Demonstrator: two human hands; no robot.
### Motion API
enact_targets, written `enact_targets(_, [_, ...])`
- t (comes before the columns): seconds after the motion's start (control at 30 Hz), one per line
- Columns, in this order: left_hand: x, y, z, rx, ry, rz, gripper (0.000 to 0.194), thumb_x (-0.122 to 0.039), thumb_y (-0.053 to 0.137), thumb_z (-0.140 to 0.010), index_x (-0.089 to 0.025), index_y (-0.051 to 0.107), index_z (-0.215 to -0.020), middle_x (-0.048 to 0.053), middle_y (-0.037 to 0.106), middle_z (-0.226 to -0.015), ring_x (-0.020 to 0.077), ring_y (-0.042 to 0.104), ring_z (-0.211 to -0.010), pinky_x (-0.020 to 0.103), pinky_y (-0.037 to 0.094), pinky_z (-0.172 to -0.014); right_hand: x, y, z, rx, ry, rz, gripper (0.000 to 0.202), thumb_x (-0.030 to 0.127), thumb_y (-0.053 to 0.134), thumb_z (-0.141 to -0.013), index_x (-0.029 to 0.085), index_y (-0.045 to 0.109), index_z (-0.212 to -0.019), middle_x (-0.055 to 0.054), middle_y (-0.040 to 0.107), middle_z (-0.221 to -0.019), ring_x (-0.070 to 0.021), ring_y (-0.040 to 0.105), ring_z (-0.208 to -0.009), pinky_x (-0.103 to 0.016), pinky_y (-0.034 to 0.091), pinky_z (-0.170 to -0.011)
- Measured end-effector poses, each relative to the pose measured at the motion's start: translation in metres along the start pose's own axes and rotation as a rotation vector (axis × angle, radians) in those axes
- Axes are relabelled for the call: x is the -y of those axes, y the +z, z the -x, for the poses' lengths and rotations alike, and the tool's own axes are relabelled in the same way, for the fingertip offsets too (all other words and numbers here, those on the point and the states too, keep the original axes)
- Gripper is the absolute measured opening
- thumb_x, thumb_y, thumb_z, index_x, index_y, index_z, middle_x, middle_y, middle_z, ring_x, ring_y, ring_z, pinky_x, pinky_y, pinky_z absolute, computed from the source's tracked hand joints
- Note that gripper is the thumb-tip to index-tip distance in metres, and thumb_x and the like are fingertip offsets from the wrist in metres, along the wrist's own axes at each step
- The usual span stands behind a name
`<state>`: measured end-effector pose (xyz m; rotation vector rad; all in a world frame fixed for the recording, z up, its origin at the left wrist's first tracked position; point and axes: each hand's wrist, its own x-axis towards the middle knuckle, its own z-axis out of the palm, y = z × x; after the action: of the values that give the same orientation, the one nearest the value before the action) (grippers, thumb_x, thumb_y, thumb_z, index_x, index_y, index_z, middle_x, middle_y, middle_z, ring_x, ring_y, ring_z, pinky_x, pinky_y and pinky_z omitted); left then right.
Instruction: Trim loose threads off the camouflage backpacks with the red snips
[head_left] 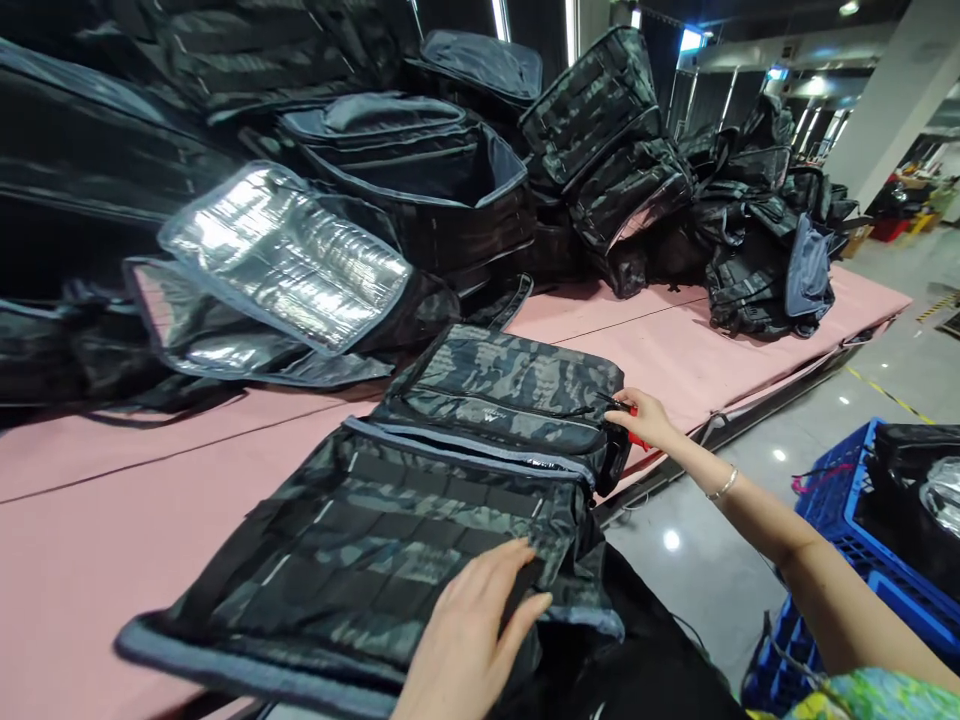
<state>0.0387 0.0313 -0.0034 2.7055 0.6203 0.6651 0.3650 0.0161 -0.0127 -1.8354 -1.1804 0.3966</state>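
A dark camouflage bag [420, 545] lies spread open on the pink table, its webbing-striped panel facing up and grey binding along its edges. My left hand [476, 620] is over the near right part of this panel, fingers extended and thumb apart, holding nothing. Beyond the binding, the bag's camouflage pocket section [517, 385] has a zip across it. At that section's right edge, my right hand [651, 418] is closed around small red-handled scissors [639, 438]. Their dark blades point left over the fabric; whether they are parted is too small to tell.
The pink table [97, 520] runs off to the right. Several dark bags are piled along its back, including an open bag [405, 160] and a silver-lined flap [292, 260]. A blue crate [840, 510] holding dark material stands on the floor at right.
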Motion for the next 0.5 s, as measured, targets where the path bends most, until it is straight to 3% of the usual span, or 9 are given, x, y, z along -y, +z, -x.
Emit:
enact_targets(0.1, [-0.003,0.014,0.013,-0.027,0.1,-0.17,0.039,-0.038,0.048,-0.083,-0.02,0.051,-0.118,0.007,0.06,-0.116,0.022,0.058,-0.102,0.037,0.052,-0.083,-0.001,0.01,0.001,0.038,-0.034,-0.05,0.027,0.033,0.066,-0.069,0.016,0.061,-0.089,0.0,0.063,-0.086,-0.0133,0.056,-0.08,-0.024,0.041,-0.074])
enact_targets(0.3, [0.004,0.03,0.03,-0.056,0.169,-0.322,0.041,-0.03,0.042,-0.085,-0.017,0.044,-0.124,0.007,0.058,-0.12,0.0209,0.058,-0.104,0.037,0.052,-0.084,-0.01,0.021,-0.003,0.039,-0.014,-0.176,0.027,0.036,0.059,-0.073,0.013,0.06,-0.087,-0.004,0.063,-0.086,-0.0131,0.057,-0.078,-0.024,0.042,-0.072])
enact_targets(0.5, [0.011,0.035,0.034,-0.071,0.163,-0.287,0.056,-0.032,0.041,-0.084,-0.023,0.028,-0.138,0.007,0.056,-0.123,0.0218,0.056,-0.107,0.038,0.05,-0.085,-0.031,0.012,-0.01,-0.127,0.099,-0.229,0.029,0.033,0.052,-0.075,0.011,0.055,-0.095,-0.007,0.06,-0.097,-0.0113,0.056,-0.08,-0.023,0.044,-0.074])
